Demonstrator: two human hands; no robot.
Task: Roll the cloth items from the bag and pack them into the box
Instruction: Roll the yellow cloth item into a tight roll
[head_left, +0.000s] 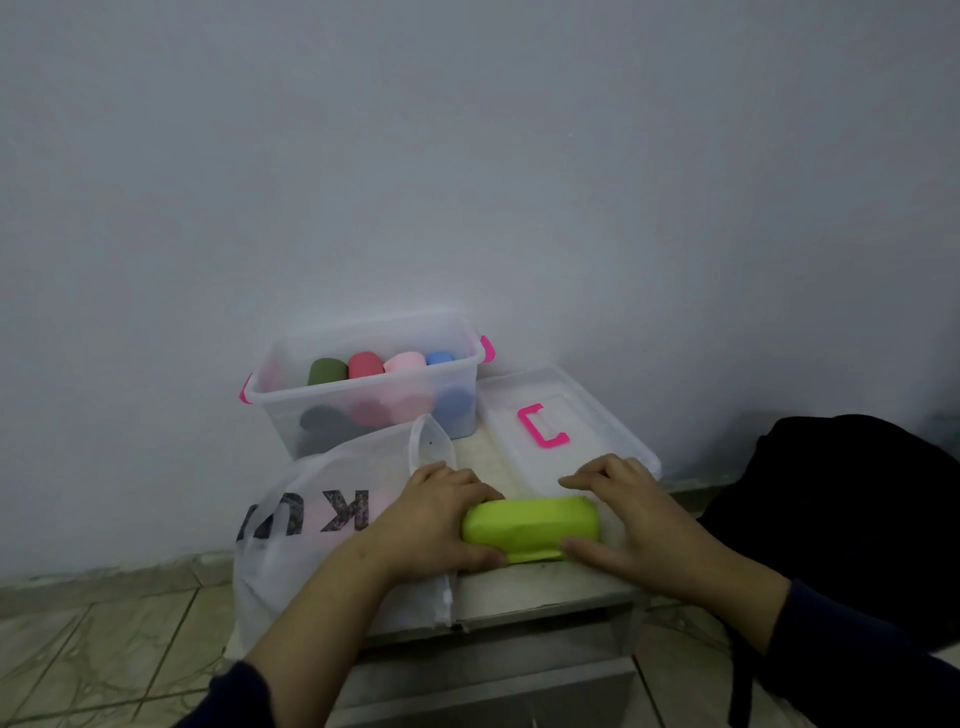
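Cloth roll (530, 527) on small table (540, 587); tiled floor (104, 649), white wall (467, 156).

Box (363, 410) and lid (597, 415): translucent plastic, smooth. Bag (291, 561): thin white woven-looking fabric, matt. Green cloth (530, 527): smooth, matt. Floor (78, 649): glossy tile.
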